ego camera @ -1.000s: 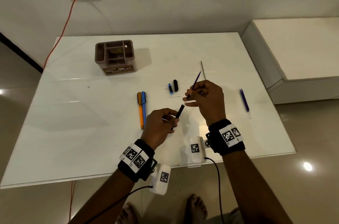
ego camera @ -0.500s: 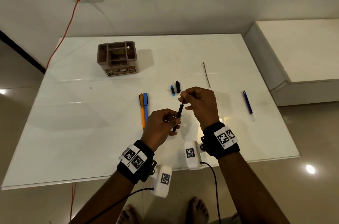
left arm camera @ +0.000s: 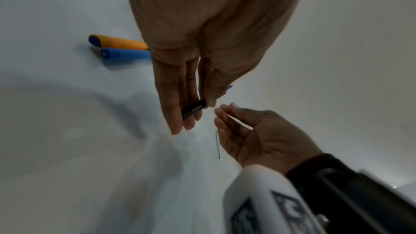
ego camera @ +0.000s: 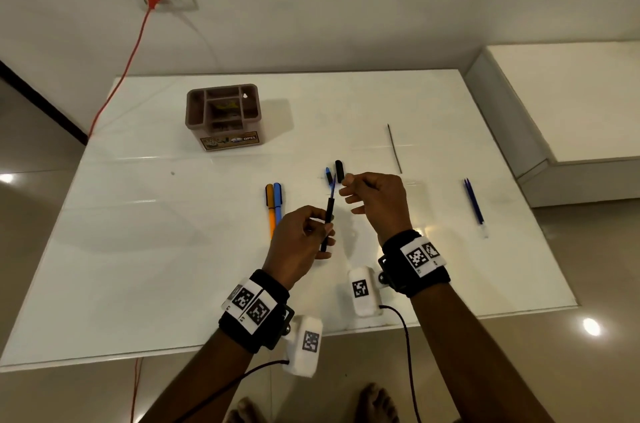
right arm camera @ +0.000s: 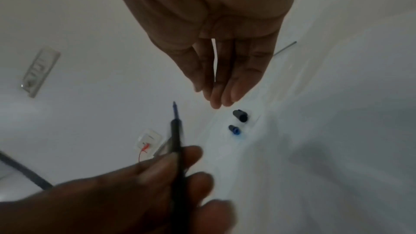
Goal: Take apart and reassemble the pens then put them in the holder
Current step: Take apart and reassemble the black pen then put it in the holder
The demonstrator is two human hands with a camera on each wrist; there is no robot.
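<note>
Pen barrel (ego camera: pixel 328 222), blue refill poking out top, sits mid-frame pinched in left hand (ego camera: pixel 299 242); right hand (ego camera: pixel 375 201) relaxed, holding nothing. Risk: refill slides out w/o nose cap (ego camera: pixel 339 170), since nothing retains it.

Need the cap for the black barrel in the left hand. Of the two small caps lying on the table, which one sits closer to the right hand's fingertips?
The black cap, nearer the right hand than the smaller blue cap beside it.
</note>
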